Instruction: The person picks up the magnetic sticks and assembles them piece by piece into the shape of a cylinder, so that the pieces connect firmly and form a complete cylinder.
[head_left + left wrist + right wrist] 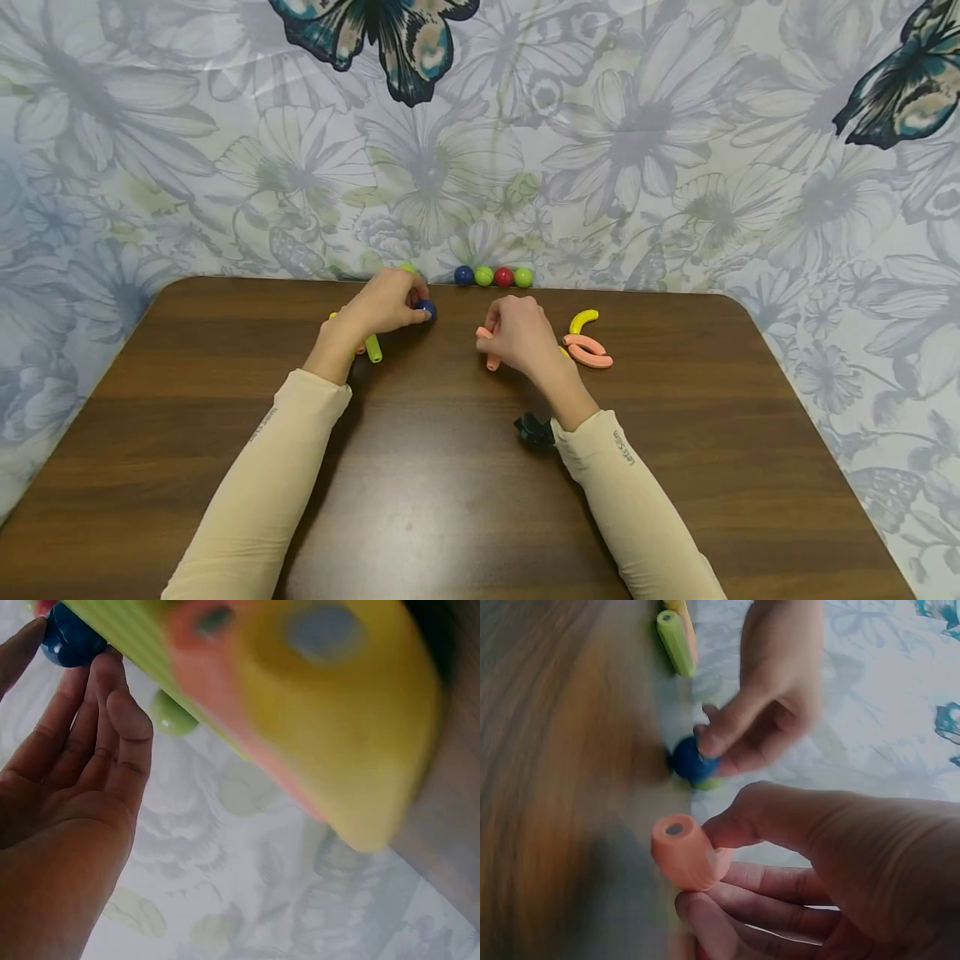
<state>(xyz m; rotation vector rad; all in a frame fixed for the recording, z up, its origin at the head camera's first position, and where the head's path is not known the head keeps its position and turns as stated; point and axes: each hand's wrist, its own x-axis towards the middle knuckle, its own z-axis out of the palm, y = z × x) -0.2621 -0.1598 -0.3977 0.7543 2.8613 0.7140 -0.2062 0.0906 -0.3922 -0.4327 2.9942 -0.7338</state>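
Note:
My left hand point(381, 302) is at the far part of the table, pinching a dark blue ball point(428, 309) between thumb and fingertips. In the right wrist view that ball point(693, 759) shows under the thumb. My right hand point(519, 332) holds a curved salmon-pink rod point(681, 851) by thumb and fingers, with a round grey spot on its end. The two held pieces are a short distance apart. Beside the left wrist lie a light green rod point(373, 348) and yellow and pink pieces, partly hidden by that hand.
Along the table's back edge stand a blue ball point(464, 275), a green ball point(483, 276), a red ball point(503, 277) and another green one. Right of my right hand lie a yellow curved rod point(583, 321) and pink curved rods point(590, 357). A patterned cloth point(637, 167) hangs behind.

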